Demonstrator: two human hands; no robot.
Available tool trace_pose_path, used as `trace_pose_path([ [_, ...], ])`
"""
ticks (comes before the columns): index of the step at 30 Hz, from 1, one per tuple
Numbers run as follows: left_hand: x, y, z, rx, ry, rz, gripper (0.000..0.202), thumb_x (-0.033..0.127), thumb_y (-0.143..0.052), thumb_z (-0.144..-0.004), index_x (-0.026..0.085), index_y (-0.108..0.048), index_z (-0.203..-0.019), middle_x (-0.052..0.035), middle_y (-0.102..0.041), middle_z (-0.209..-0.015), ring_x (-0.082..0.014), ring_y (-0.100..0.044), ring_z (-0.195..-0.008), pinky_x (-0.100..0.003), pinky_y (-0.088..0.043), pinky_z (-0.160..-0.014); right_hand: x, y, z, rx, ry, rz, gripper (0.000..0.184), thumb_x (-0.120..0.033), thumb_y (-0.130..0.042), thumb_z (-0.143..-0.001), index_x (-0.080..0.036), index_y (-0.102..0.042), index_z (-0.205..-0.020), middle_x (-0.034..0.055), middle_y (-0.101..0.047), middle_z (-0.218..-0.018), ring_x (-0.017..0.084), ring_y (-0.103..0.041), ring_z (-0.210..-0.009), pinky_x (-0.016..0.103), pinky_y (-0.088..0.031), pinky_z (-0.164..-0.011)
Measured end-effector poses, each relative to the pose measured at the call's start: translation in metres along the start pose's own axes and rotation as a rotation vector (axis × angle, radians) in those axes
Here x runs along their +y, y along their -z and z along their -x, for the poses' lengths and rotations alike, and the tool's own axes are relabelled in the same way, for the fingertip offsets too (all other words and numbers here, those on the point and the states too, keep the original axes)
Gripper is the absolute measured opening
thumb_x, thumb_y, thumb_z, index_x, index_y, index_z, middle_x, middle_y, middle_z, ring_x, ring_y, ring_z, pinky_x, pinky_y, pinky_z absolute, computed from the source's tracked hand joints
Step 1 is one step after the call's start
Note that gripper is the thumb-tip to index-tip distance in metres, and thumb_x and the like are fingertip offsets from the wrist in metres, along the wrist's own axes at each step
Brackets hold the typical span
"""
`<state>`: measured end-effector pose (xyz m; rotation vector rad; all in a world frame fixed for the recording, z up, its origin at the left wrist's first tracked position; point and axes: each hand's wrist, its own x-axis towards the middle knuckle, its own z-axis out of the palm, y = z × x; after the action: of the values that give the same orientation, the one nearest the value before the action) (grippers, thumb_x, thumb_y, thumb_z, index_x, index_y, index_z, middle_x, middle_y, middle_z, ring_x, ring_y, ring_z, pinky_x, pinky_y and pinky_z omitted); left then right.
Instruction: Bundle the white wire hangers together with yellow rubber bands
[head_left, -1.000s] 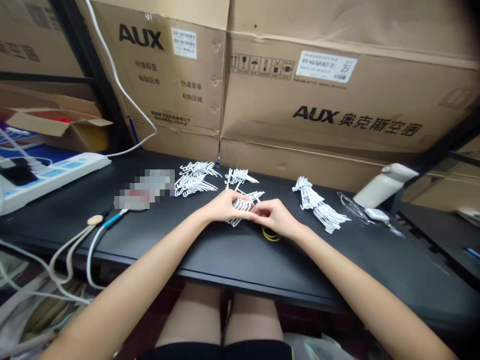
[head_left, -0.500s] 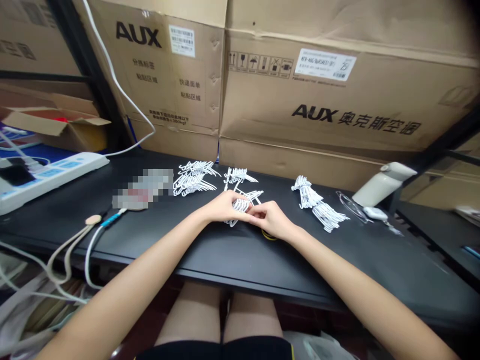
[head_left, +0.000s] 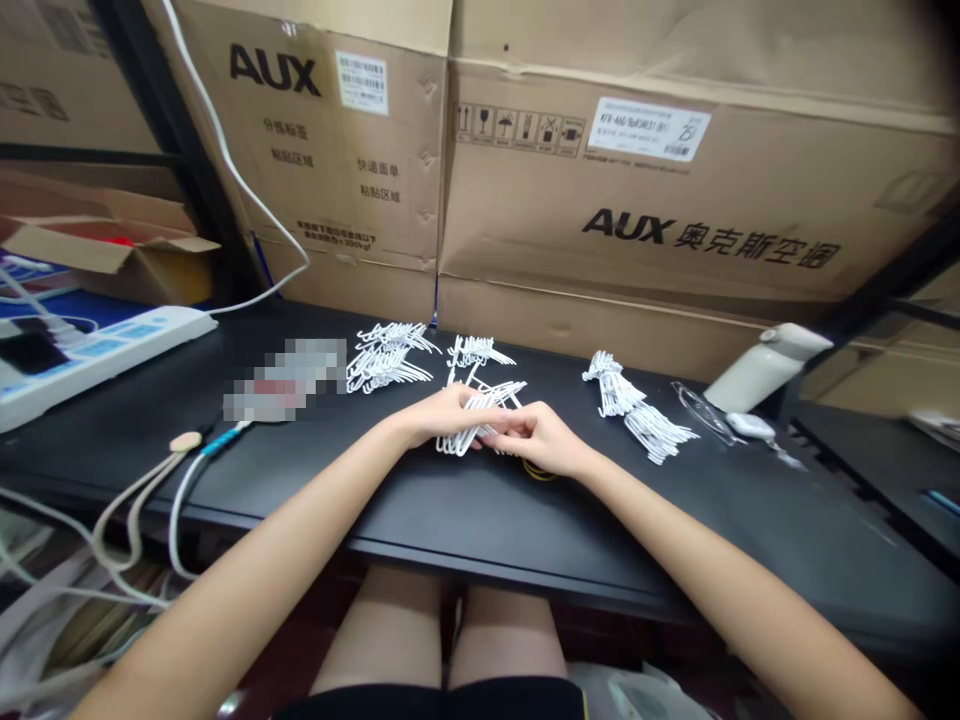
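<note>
A bunch of small white hangers [head_left: 463,437] is between my hands at the middle of the black desk. My left hand [head_left: 439,412] is closed around the bunch from the left, thumb over the top. From the right, my right hand [head_left: 547,438] pinches at the same bunch, its fingertips partly hidden. Below my right hand lies what looks like a yellow rubber band [head_left: 538,470]. Just behind my hands sits a small pile of white hangers [head_left: 480,350]. More hangers lie in a left pile [head_left: 388,358] and a right pile [head_left: 637,405].
Large cardboard boxes [head_left: 525,230] stand along the back of the desk [head_left: 465,515]. At right are a white bottle [head_left: 765,370], glasses [head_left: 701,415] and a small white case [head_left: 751,428]. A power strip [head_left: 112,350], a blurred-out item [head_left: 285,380] and cables occupy the left.
The hanger bunch has tilted and shifted slightly, so more of its length shows between my hands. My right fingers now reach across it. The other piles have not moved.
</note>
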<state>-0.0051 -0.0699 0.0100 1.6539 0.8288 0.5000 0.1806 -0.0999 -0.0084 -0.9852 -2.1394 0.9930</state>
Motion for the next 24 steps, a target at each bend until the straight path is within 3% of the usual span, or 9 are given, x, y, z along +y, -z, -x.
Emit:
trace_pose_path([
  [4,0.0014,-0.0016,0.0002,0.019,0.053,0.085,0.043,0.055,-0.065,-0.07,0.013,-0.072,-0.079,-0.0097,-0.071,-0.082,-0.0188,-0.065,-0.072,-0.027,-0.053,-0.063,-0.0035,-0.0001,0.0001,0.031,-0.025,-0.066,0.039,-0.047,-0.06,-0.079,-0.011,-0.064,-0.065,-0.0062,-0.031,-0.049,0.006,-0.022,-0.048,0.024,-0.018,-0.046],
  [9,0.0009,-0.0002,-0.0014,0.039,0.037,0.189,0.045,0.053,-0.067,-0.069,0.012,-0.072,-0.086,-0.0087,-0.07,-0.08,-0.0201,-0.065,-0.077,-0.029,-0.054,-0.066,-0.0051,-0.0005,-0.001,0.076,-0.02,-0.108,0.044,-0.047,-0.056,-0.082,-0.013,-0.052,-0.055,-0.0057,-0.025,-0.051,0.007,-0.018,-0.051,0.026,-0.015,-0.048],
  [14,0.0013,0.001,-0.0019,0.066,0.067,0.26,0.047,0.055,-0.068,-0.067,0.012,-0.073,-0.086,-0.0077,-0.07,-0.079,-0.0173,-0.064,-0.07,-0.028,-0.053,-0.062,-0.0091,0.0038,-0.0006,0.112,-0.001,-0.075,0.05,-0.051,-0.054,-0.083,-0.016,-0.039,-0.05,-0.0049,-0.023,-0.052,0.007,-0.018,-0.051,0.027,-0.015,-0.049],
  [17,0.002,0.001,-0.0016,0.069,0.073,0.266,0.046,0.055,-0.067,-0.068,0.013,-0.073,-0.086,-0.0059,-0.07,-0.074,-0.0162,-0.063,-0.065,-0.029,-0.053,-0.061,-0.0095,0.0062,0.0004,0.101,0.0,-0.034,0.05,-0.052,-0.054,-0.082,-0.016,-0.043,-0.05,-0.0044,-0.023,-0.052,0.007,-0.019,-0.052,0.027,-0.016,-0.048],
  [24,0.0033,-0.0024,0.0002,0.043,0.047,0.239,0.047,0.053,-0.07,-0.065,0.012,-0.071,-0.087,-0.0101,-0.071,-0.081,-0.0194,-0.066,-0.073,-0.029,-0.054,-0.062,-0.0061,-0.0007,0.0025,0.172,0.11,0.162,0.045,-0.049,-0.051,-0.085,-0.013,-0.065,-0.062,-0.0038,-0.032,-0.05,0.009,-0.023,-0.052,0.025,-0.023,-0.049],
])
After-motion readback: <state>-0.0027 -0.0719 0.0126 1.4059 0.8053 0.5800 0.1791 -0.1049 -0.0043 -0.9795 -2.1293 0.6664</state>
